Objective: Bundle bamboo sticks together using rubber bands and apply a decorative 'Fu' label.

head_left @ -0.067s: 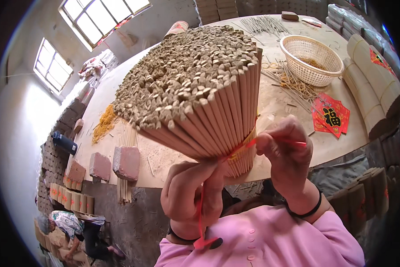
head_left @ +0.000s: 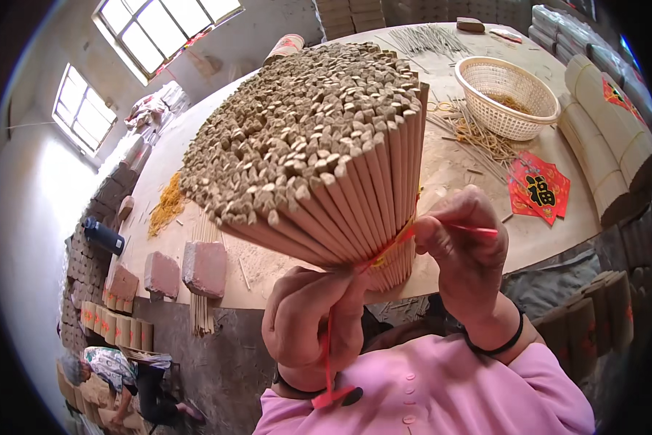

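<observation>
A big, thick bundle of brown incense sticks stands on the round table in front of me, flared at the top and cinched lower down. Around its narrow part run yellow bands and a red ribbon. My left hand pinches the ribbon at the near side of the bundle, one end dangling below it toward my pink shirt. To the right, my right hand has closed its fingertips on the ribbon's other end, which pokes out past them. The ribbon's far side is hidden behind the sticks.
On the table are a cream plastic basket, loose sticks, red paper cards, yellow rubber bands and bricks. Wrapped bundles line the right edge. Another person bends over at lower left.
The bundle's top has tipped slightly left and toward me. Both hands keep their hold on the ribbon, almost unmoved.
</observation>
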{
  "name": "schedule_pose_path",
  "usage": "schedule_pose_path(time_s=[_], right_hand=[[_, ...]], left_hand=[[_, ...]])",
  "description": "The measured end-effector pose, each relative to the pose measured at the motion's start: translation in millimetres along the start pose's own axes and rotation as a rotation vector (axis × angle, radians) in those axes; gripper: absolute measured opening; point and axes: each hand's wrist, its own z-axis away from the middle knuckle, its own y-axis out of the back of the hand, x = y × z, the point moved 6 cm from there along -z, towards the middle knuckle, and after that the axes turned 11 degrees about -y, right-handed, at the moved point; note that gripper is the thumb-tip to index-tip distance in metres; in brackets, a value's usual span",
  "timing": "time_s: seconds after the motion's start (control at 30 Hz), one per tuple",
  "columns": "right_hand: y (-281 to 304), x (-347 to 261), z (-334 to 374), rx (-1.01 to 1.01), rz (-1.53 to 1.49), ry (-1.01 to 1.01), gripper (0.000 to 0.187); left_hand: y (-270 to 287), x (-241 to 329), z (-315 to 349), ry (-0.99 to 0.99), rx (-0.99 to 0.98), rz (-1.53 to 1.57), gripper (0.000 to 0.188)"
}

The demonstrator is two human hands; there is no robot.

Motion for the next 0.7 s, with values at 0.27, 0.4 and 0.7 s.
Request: schedule_pose_path(time_s=[0.27,0.4,0.7], right_hand=[[5,-10,-1,-0.039,0.042,0.191,0.026],[-10,-35,27,-0.108,0.697,0.637,0.039],[-12,-42,100,-0.733,0.285,0.473,0.015]], left_hand=[[-3,1,-3,0.020,0.004,-0.002,0.010],[11,38,3,-0.423,-0.192,0.114,0.015],[-10,41,52,0.230,-0.781,0.579,0.030]])
